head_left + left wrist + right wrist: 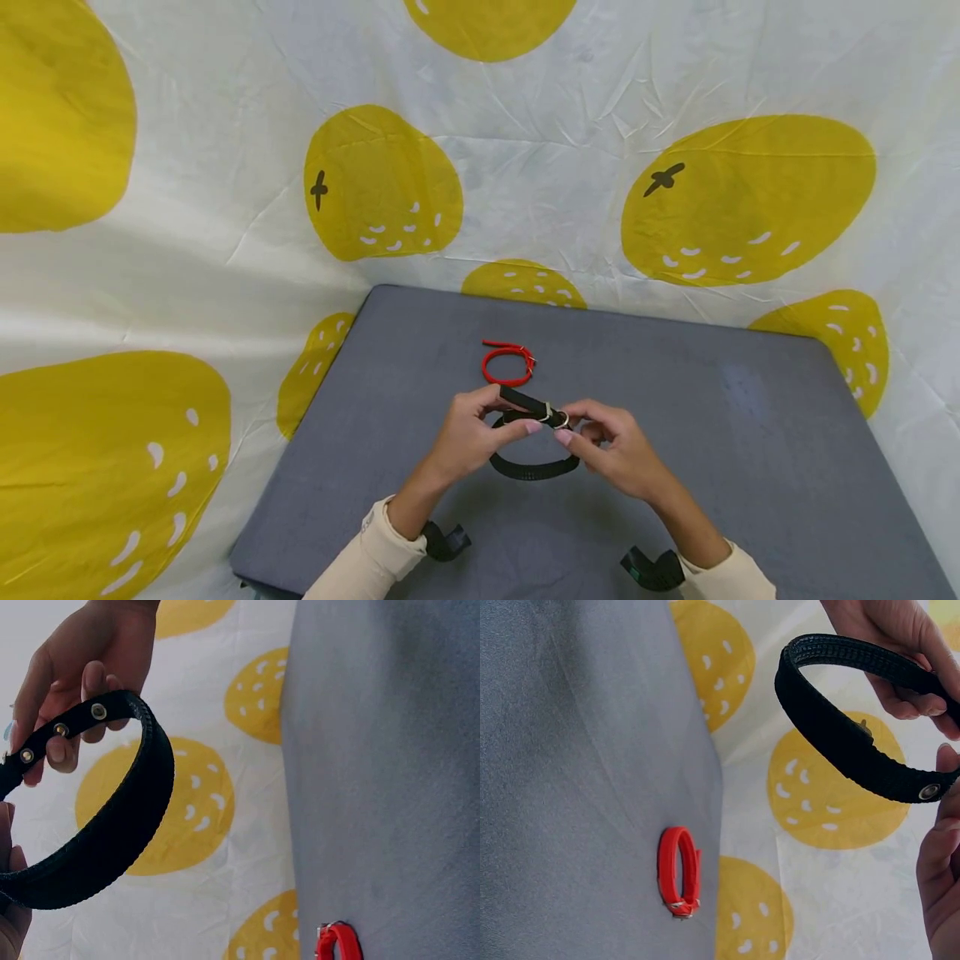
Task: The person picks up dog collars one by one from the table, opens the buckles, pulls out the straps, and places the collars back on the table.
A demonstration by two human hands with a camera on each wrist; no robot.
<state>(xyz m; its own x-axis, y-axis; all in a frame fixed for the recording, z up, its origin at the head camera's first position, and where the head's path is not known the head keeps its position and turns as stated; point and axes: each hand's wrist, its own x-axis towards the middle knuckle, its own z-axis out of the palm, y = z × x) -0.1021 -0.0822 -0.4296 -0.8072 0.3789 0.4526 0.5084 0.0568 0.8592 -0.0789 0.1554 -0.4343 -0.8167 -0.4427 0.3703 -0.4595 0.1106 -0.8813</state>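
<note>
A black collar (534, 472) forms a loop held up over the table between both hands. My left hand (468, 433) pinches its strap near the buckle (553, 415), thumb in front and fingers behind. On the other side of the buckle, my right hand (618, 450) grips the collar by thumb and fingertips. Metal eyelets (98, 712) line the strap in the left wrist view. Stitched edges show along the band (832, 746) in the right wrist view. Farther back lies a red collar (507, 384), coiled round with its buckle on the right, touched by neither hand.
A grey padded table (712, 467) stretches beneath the hands. White cloth (540, 175) with large yellow fruit prints hangs behind it and along its left side. Dark bands (447, 542) sit at both wrists, by the cream sleeves (367, 550).
</note>
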